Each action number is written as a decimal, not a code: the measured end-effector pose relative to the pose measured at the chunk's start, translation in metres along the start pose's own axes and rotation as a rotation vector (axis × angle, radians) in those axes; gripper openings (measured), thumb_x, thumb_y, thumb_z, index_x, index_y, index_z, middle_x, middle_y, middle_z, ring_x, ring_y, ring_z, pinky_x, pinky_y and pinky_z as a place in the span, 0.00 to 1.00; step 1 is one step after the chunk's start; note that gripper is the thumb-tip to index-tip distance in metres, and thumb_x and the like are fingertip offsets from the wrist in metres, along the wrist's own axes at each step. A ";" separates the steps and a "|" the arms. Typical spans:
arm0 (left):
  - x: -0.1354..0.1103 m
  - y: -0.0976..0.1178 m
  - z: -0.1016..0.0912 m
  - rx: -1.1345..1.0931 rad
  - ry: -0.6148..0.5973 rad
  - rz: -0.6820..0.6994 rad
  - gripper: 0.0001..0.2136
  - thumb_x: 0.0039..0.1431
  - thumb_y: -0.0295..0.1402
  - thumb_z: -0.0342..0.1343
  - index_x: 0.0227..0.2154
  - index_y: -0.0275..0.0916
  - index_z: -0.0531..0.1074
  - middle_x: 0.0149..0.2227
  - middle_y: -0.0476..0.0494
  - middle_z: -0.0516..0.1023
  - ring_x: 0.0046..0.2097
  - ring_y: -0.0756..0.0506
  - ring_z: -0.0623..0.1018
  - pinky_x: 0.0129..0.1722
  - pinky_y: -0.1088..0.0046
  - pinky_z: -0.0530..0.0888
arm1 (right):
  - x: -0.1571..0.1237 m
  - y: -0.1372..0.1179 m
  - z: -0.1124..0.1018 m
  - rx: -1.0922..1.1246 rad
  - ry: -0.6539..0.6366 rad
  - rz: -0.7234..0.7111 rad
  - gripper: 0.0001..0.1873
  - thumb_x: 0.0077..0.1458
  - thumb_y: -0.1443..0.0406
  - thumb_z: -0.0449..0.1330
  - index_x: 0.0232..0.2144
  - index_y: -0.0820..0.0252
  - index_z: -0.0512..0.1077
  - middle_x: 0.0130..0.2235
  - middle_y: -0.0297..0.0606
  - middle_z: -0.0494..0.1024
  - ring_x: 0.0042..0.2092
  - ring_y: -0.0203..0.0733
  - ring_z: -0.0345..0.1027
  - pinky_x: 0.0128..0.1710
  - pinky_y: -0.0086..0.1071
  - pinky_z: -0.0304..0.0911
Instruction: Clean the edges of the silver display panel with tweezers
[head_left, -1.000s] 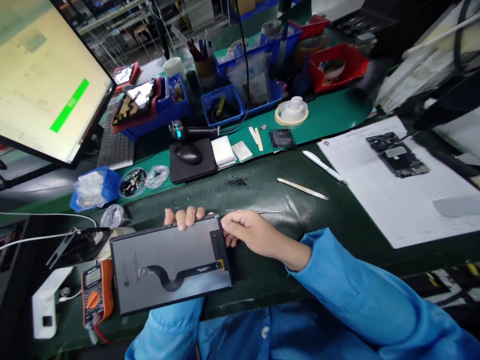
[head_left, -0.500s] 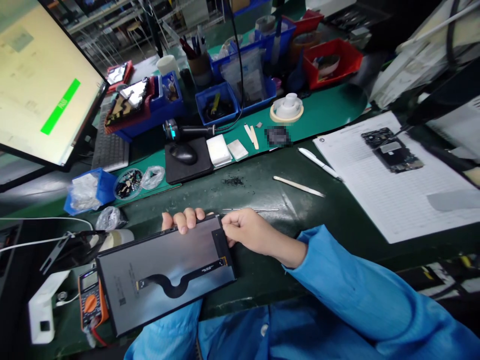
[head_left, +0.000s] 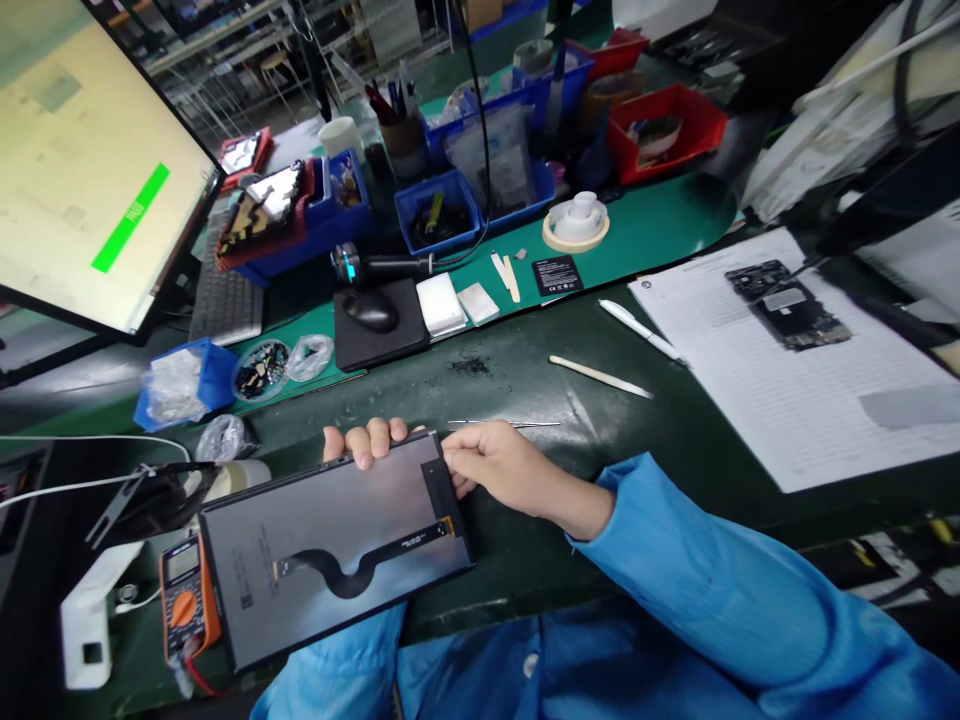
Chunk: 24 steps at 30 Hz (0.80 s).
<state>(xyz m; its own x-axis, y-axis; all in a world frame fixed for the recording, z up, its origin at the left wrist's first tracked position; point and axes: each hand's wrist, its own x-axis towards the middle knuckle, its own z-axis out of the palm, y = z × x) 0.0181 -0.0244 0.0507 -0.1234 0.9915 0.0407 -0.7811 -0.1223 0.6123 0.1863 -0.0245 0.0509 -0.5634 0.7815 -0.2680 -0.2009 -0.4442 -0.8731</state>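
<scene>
A grey tablet display panel [head_left: 322, 530] with a black flex cable [head_left: 360, 565] across its back is held above the near edge of the green bench. My left hand [head_left: 366, 441] reaches from underneath, its fingers curled over the panel's far edge. My right hand [head_left: 495, 468] pinches the panel's far right corner, fingers closed on it. Both sleeves are blue. A thin metal tool [head_left: 502, 424] lies on the bench just beyond my right hand.
An orange multimeter [head_left: 182, 600] sits under the panel's left end. A monitor [head_left: 82, 170] stands at the left, with a keyboard [head_left: 227, 290], mouse [head_left: 369, 311] and blue and red parts bins behind. At right, a paper sheet [head_left: 795, 390] carries a circuit board [head_left: 787, 305]; a pen [head_left: 643, 331] and spudger [head_left: 600, 377] lie nearby.
The panel has tilted, its left end dropping lower and toward me over the multimeter. Both hands keep their hold at the far edge and corner.
</scene>
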 end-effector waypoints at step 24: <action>-0.005 -0.005 0.006 0.058 0.034 0.003 0.30 0.64 0.51 0.53 0.15 0.37 0.51 0.22 0.50 0.49 0.32 0.47 0.65 0.40 0.64 0.77 | 0.003 0.005 -0.001 -0.118 0.118 -0.123 0.04 0.46 0.68 0.58 0.25 0.60 0.74 0.22 0.26 0.69 0.25 0.32 0.59 0.25 0.27 0.55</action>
<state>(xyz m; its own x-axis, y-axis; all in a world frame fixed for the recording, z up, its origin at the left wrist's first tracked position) 0.0262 -0.0287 0.0523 -0.1477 0.9889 0.0162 -0.7443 -0.1220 0.6566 0.1844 -0.0236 0.0456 -0.4411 0.8756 -0.1966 -0.1632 -0.2937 -0.9419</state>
